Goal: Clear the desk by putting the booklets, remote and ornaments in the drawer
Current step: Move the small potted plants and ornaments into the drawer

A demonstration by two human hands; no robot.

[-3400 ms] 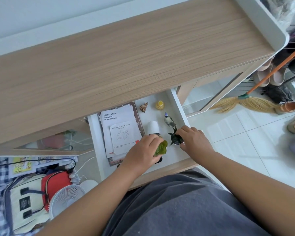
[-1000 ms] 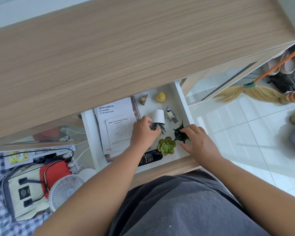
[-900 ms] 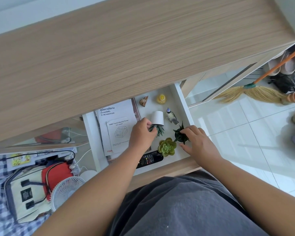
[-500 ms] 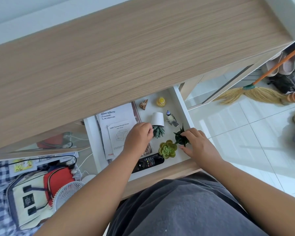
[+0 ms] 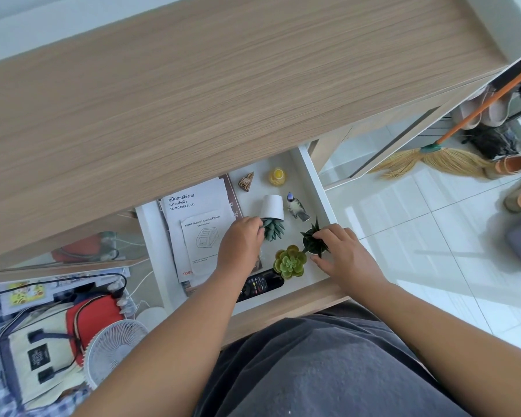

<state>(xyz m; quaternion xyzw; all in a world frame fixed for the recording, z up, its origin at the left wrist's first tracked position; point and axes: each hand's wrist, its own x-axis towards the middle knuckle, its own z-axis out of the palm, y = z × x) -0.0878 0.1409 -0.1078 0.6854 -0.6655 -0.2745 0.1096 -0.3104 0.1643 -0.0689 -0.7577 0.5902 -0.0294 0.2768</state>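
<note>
The white drawer [image 5: 319, 188] is pulled out under the wooden desk top [image 5: 223, 85]. Inside lie the booklets [image 5: 199, 224], a black remote [image 5: 260, 285], a shell [image 5: 246, 182], a yellow ornament [image 5: 277, 176], a small bird [image 5: 297, 207], a green-yellow succulent [image 5: 290, 262] and a white-potted plant [image 5: 272, 216] lying on its side. My left hand [image 5: 238, 248] touches that tipped plant's leaves with its fingertips. My right hand [image 5: 340, 251] grips a dark spiky plant [image 5: 313, 240] at the drawer's right side.
A bag [image 5: 51, 350], a small white fan [image 5: 115, 350] and cables sit on the floor at the left. A broom [image 5: 451, 145] and shoes [image 5: 515, 165] are on the tiled floor at the right. My grey-clad lap is against the drawer front.
The green-yellow succulent has been set down near the remote. My left hand moved to the tipped white-potted plant. My right hand stays on the dark spiky plant.
</note>
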